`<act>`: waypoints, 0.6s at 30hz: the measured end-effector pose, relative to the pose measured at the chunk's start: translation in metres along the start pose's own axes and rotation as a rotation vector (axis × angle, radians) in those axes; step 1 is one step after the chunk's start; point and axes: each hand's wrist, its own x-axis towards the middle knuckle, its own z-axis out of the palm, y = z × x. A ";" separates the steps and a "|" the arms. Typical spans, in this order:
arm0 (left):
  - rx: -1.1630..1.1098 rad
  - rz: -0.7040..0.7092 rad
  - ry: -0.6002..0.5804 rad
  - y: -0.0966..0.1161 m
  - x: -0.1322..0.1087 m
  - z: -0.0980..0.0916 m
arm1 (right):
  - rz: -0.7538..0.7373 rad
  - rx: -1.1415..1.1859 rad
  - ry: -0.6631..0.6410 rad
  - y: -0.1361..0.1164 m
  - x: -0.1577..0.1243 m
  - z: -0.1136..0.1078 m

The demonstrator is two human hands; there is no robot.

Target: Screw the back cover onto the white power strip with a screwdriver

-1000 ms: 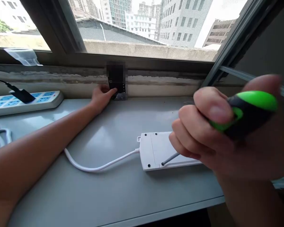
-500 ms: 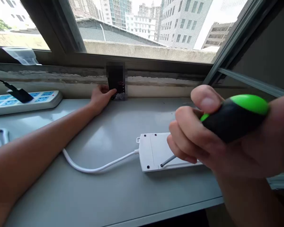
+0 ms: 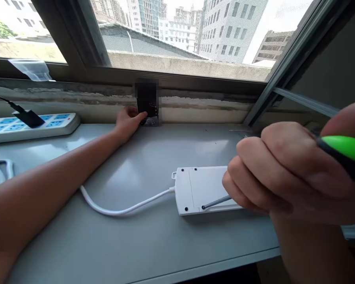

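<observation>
A white power strip (image 3: 199, 189) lies face down on the grey sill, its white cable (image 3: 121, 208) curving off to the left. My right hand (image 3: 286, 173) is closed round a screwdriver with a green and black handle (image 3: 344, 152). The metal shaft (image 3: 215, 202) reaches down to a screw hole near the strip's front left corner. My left hand (image 3: 127, 122) is stretched out to the back of the sill, fingers curled against a small dark blurred object (image 3: 148, 102) that leans on the wall.
A second white power strip with blue sockets (image 3: 32, 125) lies at the far left with a black plug (image 3: 28, 117) in it. Window frame and mesh screen run along the back. The grey sill (image 3: 136, 244) ends in a front edge near me.
My right hand has rolled over the screwdriver handle, which now shows less green and sits further right. The shaft tip stays at the same screw hole. My left hand has not moved.
</observation>
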 end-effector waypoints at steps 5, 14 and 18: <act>0.002 0.004 -0.009 0.001 -0.001 -0.001 | -0.008 0.071 0.175 0.003 -0.001 0.003; 0.005 0.008 -0.016 0.000 0.000 -0.002 | 0.002 0.084 0.120 0.002 -0.005 -0.003; 0.012 0.007 -0.013 -0.001 0.000 -0.001 | -0.007 0.036 0.004 0.005 -0.005 -0.004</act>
